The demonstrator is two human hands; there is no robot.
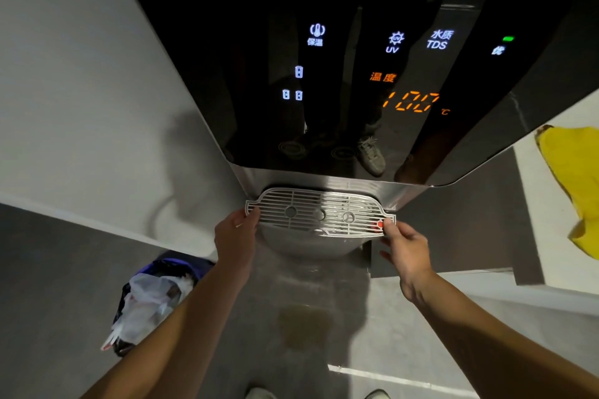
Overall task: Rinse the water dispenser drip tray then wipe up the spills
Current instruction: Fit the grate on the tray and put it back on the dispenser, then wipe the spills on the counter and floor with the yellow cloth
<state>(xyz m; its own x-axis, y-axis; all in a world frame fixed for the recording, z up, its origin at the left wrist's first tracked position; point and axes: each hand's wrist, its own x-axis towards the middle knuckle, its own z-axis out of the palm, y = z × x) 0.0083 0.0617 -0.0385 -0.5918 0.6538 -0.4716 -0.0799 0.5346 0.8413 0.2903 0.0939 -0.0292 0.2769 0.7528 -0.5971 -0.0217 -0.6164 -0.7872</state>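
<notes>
The grey slotted drip tray grate [319,212] lies level at the base recess of the black water dispenser [356,58]. My left hand [236,236] pinches its left end. My right hand [405,249] pinches its right end, beside a small red float. Below the grate bulges the grey tray basin [311,244]. A brownish wet spill [304,325] stains the floor in front of the dispenser. A yellow cloth [570,178] lies on the white ledge at the right.
A bin with plastic bags [152,298] stands on the floor at the lower left. A white wall [81,91] runs along the left. A white ledge [531,236] juts out on the right. My shoes show at the bottom edge.
</notes>
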